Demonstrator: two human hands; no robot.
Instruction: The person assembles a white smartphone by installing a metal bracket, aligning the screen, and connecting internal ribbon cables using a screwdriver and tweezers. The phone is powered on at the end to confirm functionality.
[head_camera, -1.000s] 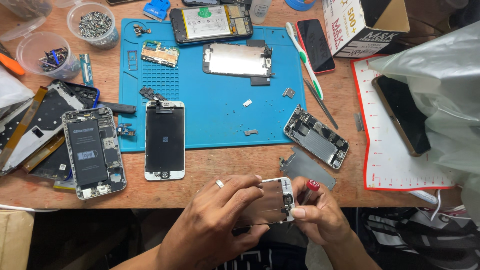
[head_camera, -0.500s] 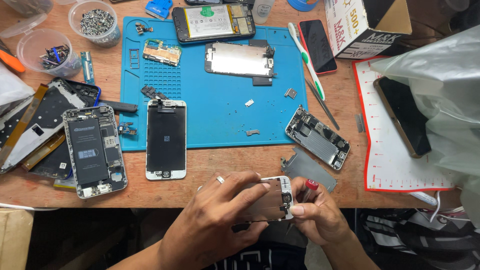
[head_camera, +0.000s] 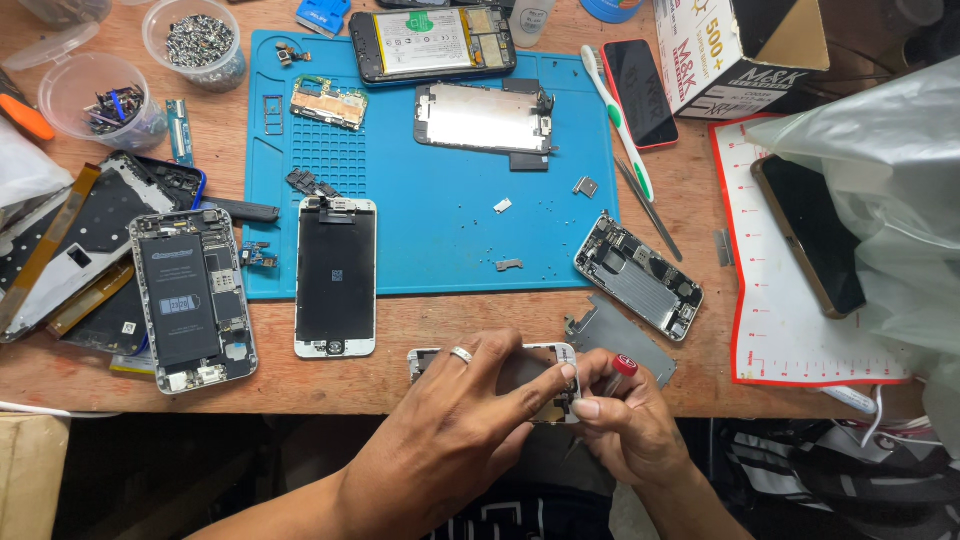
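At the near edge of the wooden worktop (head_camera: 450, 340), we see the left hand (head_camera: 470, 420) clamped over a white phone screen assembly (head_camera: 555, 385), fingers wrapped across its back and thumb beneath, so most of the part is hidden. The assembly lies with its long axis running left to right, its right end poking out toward the right hand (head_camera: 625, 430). That hand is closed around a red-capped screwdriver (head_camera: 622, 367), with the tip out of sight where it meets the assembly's right end. Both hands touch the part, the left covering it and the right just beside its exposed end. Behind them lie a blue repair mat (head_camera: 440, 220), a white-framed screen (head_camera: 337, 275) and an opened phone body (head_camera: 638, 275).
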